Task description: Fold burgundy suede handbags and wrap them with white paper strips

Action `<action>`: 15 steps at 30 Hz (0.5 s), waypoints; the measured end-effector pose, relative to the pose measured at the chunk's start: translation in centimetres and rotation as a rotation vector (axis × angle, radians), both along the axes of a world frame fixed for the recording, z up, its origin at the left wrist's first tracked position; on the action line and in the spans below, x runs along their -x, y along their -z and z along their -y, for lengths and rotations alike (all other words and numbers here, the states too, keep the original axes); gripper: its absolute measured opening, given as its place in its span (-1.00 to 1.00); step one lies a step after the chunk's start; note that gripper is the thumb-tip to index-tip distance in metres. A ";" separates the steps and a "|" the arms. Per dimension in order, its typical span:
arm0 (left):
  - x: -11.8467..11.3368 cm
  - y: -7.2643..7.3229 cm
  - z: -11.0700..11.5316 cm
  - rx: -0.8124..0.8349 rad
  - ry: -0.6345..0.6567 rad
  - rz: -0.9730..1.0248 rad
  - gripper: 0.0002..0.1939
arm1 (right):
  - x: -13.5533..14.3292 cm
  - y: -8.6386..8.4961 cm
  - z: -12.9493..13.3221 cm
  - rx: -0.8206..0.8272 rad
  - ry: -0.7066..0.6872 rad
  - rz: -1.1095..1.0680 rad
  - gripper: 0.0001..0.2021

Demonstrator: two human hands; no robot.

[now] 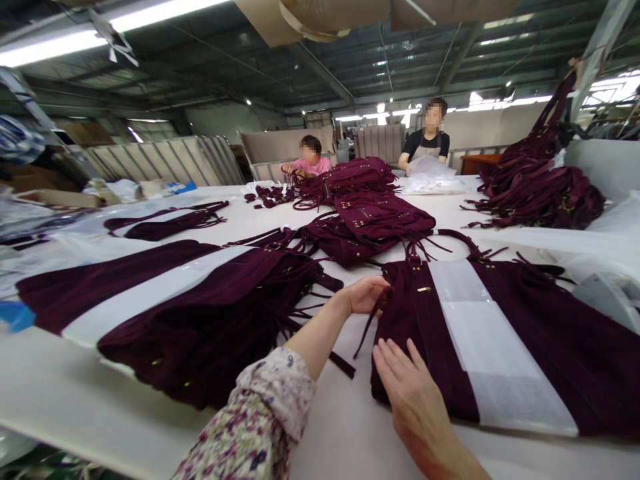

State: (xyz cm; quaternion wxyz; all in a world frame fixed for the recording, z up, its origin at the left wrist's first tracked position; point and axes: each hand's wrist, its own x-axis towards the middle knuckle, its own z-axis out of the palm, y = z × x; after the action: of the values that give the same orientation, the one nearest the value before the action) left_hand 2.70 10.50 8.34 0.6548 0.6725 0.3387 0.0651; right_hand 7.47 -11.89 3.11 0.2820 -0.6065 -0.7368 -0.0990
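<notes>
A dark burgundy handbag (410,320) lies flat at the right, with a band of white paper (490,333) wrapped around its middle. At its left edge, near the base of the handle (457,235), the curled fingers of my left hand (367,295) grip the bag's side; the fingertips are partly hidden. A thin dark strap (365,333) hangs just below that hand. My right hand (413,387) rests flat on the lower left corner of the same bag, its fingers stretched out.
Similar paper-banded bags (200,313) lie stacked on the white table (330,420) to the left. More burgundy bags (370,217) are heaped in the middle, and another pile (545,193) stands at the right. Two people (313,160) are across the table, one by clear plastic (430,170).
</notes>
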 end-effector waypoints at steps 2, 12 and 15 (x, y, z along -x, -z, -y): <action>-0.8 0.4 0.3 -0.030 -0.074 -0.017 -0.70 | -0.2 0.3 0.0 0.064 -0.048 0.049 -0.41; -4.5 2.7 -0.2 -0.348 -0.306 0.005 -0.74 | -1.3 -0.5 0.6 0.256 -0.189 0.115 -0.26; -4.6 2.7 -0.8 -0.414 -0.289 0.014 -0.70 | -1.2 -0.4 0.0 0.279 -0.189 0.103 -0.29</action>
State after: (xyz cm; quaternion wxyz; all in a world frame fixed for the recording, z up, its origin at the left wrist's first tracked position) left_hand 7.28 11.34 5.67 0.4892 0.7364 0.4062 0.2310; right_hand 8.68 -11.88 3.56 0.1651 -0.5617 -0.8107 0.0003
